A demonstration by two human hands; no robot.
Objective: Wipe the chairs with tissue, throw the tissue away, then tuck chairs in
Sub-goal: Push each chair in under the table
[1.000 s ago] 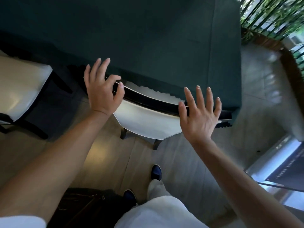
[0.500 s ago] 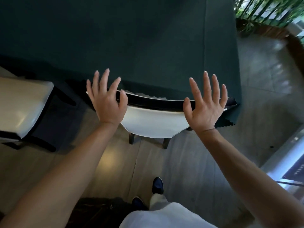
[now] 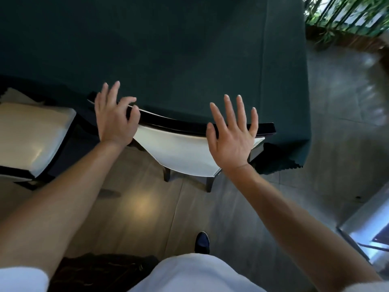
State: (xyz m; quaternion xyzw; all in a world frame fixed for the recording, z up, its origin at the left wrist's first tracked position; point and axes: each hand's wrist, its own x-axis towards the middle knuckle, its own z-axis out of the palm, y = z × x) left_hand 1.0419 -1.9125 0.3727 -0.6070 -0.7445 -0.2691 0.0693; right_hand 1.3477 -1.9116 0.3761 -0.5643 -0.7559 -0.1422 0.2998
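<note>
Black wood of the chair's top rail (image 3: 189,124) lies under both hands. The left hand (image 3: 114,119) rests on its left end, fingers loosely bent, thumb hooked over the rail. The right hand (image 3: 232,133) is spread flat with straight fingers over the right end, gripping nothing. The chair (image 3: 181,152), white-backed, is pushed in against the table (image 3: 168,49), which wears a dark green cloth. A second chair (image 3: 31,133) stands out to the left. Below are wood floor (image 3: 134,207) and a dark shoe (image 3: 202,242); plants (image 3: 345,15) stand at the upper right.
</note>
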